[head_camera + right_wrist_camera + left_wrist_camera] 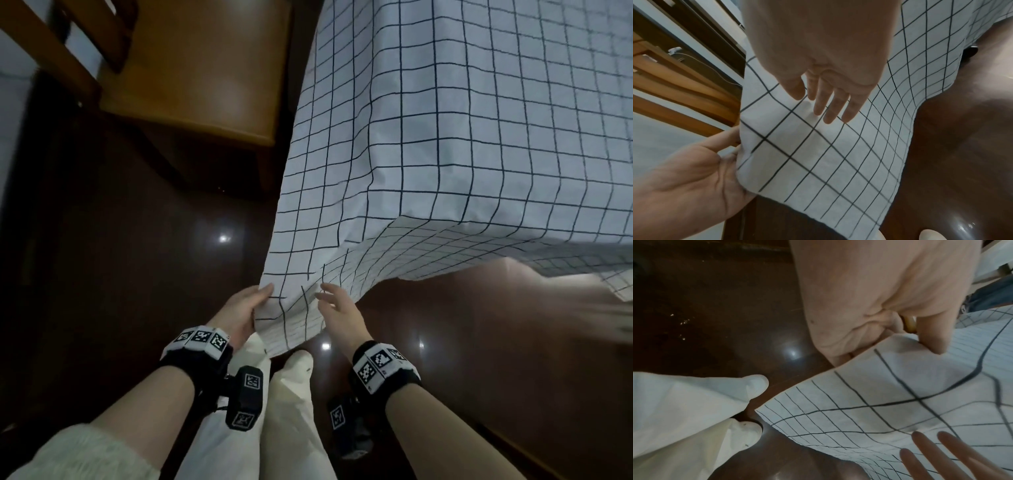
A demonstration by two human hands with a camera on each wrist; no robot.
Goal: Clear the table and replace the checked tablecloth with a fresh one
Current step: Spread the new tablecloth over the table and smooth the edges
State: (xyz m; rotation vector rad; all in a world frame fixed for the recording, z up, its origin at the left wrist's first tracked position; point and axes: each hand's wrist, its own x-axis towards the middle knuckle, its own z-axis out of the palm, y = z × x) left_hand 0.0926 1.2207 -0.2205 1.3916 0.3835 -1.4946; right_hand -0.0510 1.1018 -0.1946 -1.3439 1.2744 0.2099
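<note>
Cloth removal: left hand [241,310] pinched the checked tablecloth [445,137] corner; right hand [339,305], fingers straight, hovered beside it, grasp probably next.

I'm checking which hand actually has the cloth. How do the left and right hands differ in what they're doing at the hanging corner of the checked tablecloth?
The left hand pinches the edge of the checked tablecloth, thumb over the fabric; the right hand grips nothing. The left hand's fingers curl round the edge, while the right hand's fingers are straight and spread toward the cloth's face. Both are at the same hanging corner, and both wear marker wristbands.
</note>
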